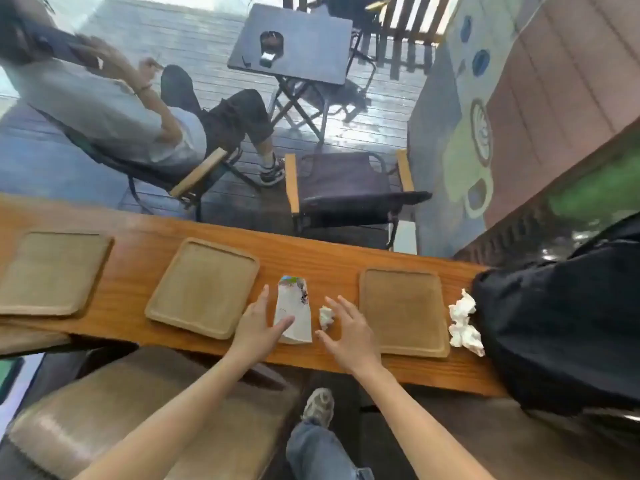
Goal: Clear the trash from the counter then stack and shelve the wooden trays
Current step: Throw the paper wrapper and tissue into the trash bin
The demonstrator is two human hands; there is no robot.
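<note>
Daylit from beyond the glass, bright and even. Glare on the wet deck (363,129). Soft throughout; motion-smeared at left and right edges. Strong wide-angle bending of the counter (311,258).

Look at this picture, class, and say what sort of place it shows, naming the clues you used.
Probably a cafe with window seating. A long wooden counter holds three serving trays, such as the middle tray, plus a crumpled napkin. Beyond it is a deck with a folding table and camp chairs.
</note>
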